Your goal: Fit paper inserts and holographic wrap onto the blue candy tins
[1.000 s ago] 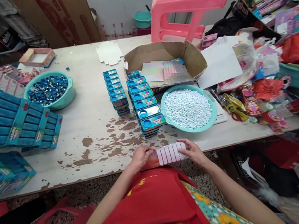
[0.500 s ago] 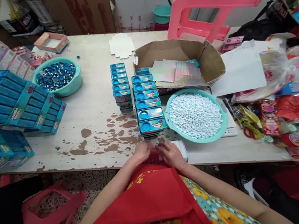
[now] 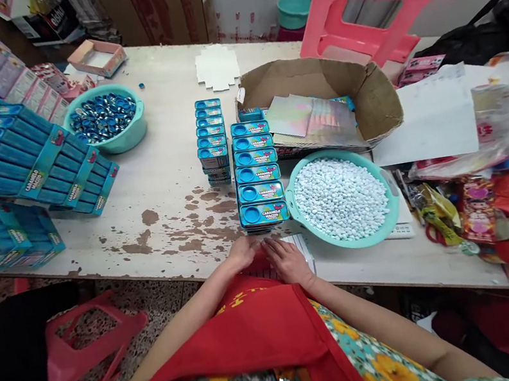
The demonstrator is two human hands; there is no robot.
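At btm ctr of the frame, our L hand (image 3: 244,252) & R hand (image 3: 290,261) are side by side. Our R hand lies over a striped white sheet (image 3: 305,249) by the desk (image 3: 187,254) edge; can't tell if either one grips. Just above: Caramelo Macizo boxes (image 3: 260,192). Teal bowl (image 3: 365,241) w/ white pellets (image 3: 341,197), ctr R.

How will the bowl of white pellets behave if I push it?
The bowl will probably feel heavy for its size, being full of pellets. Its broad, low shape suggests sliding before tipping. The pellets may spill if jolted, since they lie loose and uncovered.
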